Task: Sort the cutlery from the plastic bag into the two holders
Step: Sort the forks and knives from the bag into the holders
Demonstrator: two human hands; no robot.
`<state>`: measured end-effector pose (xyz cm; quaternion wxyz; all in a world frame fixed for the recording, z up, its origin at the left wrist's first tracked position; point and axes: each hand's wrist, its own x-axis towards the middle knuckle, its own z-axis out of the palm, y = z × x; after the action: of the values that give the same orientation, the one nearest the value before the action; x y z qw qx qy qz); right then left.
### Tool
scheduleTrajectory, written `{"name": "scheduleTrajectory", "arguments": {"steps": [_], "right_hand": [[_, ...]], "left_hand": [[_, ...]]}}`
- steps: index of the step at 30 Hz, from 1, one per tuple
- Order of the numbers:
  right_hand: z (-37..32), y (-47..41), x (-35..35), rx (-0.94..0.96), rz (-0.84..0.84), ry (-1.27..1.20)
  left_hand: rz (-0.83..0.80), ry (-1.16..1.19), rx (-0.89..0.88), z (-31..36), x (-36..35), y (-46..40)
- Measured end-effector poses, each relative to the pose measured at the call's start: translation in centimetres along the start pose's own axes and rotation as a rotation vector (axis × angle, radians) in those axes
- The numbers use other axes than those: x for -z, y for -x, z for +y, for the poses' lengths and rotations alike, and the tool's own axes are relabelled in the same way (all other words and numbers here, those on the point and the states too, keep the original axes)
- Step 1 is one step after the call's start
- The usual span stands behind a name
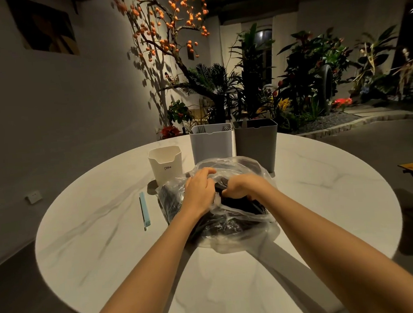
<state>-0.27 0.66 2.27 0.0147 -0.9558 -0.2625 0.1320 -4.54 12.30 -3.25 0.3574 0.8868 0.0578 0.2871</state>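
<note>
Dim light falls across a round white marble table [326, 184] that fills the middle of the frame, with a branch of orange fruit [165, 23] and leafy plants [305, 74] behind it along the top. At centre I see the clear plastic bag [230, 226], crumpled and full of dark cutlery [238, 203]. My left hand [199, 191] lies on top of the bag, fingers curled into the plastic. My right hand [240, 187] is just beside it, fingers clamped on a dark piece at the bag's mouth. Just above the bag stand a light grey holder [211, 143] and a dark grey holder [256, 142], side by side. Left of them sits a white cup [165, 164], and a pale blue stick [144, 210] lies at centre left.
</note>
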Motion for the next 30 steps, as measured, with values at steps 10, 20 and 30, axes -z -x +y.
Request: {"name": "scheduleTrajectory", "arguments": {"steps": [10, 20, 30], "right_hand": [[-0.7, 0.2, 0.3, 0.034, 0.065, 0.018], [-0.1, 0.1, 0.9, -0.065, -0.021, -0.205], [1.1, 1.0, 1.1, 0.036, 0.043, -0.209]], "left_hand": [[0.245, -0.010, -0.161, 1.1, 0.8, 1.1], [0.142, -0.056, -0.099, 1.2, 0.8, 0.9], [0.037, -0.430, -0.002, 2.3, 0.9, 0.9]]}}
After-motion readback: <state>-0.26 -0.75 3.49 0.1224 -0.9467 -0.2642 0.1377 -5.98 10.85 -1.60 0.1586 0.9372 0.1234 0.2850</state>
